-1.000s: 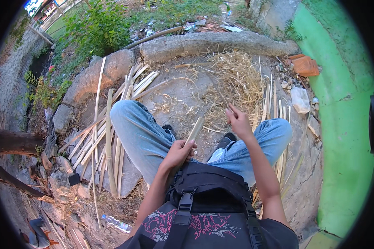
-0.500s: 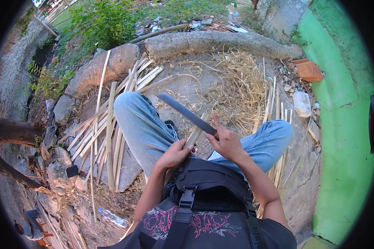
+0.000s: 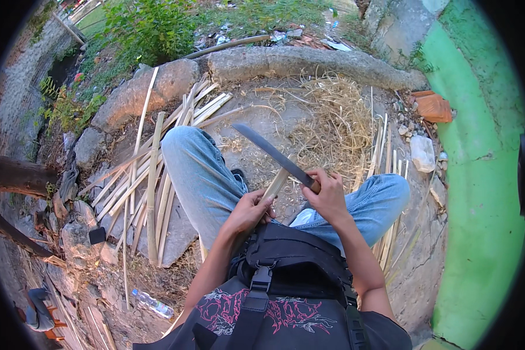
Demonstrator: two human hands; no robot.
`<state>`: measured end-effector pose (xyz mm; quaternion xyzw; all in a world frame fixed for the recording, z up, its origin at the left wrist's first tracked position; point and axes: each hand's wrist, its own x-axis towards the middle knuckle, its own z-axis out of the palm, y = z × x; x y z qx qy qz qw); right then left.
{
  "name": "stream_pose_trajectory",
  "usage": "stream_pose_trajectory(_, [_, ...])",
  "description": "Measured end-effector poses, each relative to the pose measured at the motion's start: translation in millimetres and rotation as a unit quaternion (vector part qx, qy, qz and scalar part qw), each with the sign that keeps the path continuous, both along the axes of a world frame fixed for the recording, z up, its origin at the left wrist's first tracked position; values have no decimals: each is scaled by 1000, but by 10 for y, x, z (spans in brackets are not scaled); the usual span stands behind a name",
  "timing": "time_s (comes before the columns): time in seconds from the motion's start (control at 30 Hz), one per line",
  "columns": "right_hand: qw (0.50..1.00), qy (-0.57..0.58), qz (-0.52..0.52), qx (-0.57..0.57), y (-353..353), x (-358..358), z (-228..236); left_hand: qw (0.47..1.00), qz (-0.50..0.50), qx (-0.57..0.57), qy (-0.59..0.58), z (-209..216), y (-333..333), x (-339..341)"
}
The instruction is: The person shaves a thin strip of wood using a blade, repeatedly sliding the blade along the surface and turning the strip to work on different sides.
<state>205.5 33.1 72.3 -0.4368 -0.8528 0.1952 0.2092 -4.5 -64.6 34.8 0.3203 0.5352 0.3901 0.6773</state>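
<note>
A machete [image 3: 269,151] has its long dark blade pointing away and to the left. My right hand [image 3: 328,195] is closed round its brown wooden handle. My left hand [image 3: 248,211] grips a pale split bamboo strip [image 3: 276,184] between my knees. The strip's far end meets the blade in the picture, near the handle; whether they touch I cannot tell. My left fingers and the black bag hide its near end.
Bamboo strips [image 3: 153,192] lie piled left of my knee, with more [image 3: 385,146] at the right. Curly shavings [image 3: 332,116] cover the ground ahead. A plastic bottle [image 3: 153,303] lies at lower left. A green wall [image 3: 472,233] bounds the right, a stone kerb [image 3: 309,61] the far side.
My right index finger, stretched out before, has curled in round the handle. The machete has shifted slightly to the right. My left hand keeps its hold on the bamboo strip.
</note>
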Motion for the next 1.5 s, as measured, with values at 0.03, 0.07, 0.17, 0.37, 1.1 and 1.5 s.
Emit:
stream_pose_trajectory(0.03, [998,20,-15,-56,30,9,61,1000,4,-8,26,70,3,20])
stream_pose_trajectory(0.07, [992,41,-30,-111,55,24,86,998,8,-16,53,103,4,30])
stream_pose_trajectory(0.17, [993,89,9,-72,109,104,47,999,-28,14,24,-96,-18,-1])
stream_pose_trajectory(0.37, [988,-12,-24,-150,12,121,230,996,-69,46,-40,-110,5,-145])
stream_pose_trajectory(1.1, [985,-68,-108,-113,125,160,-218,994,-54,-62,73,-11,233,39])
stream_pose_trajectory(1.5, [979,-120,-34,-160,-51,57,-698,992,-94,-70,38,-191,223,34])
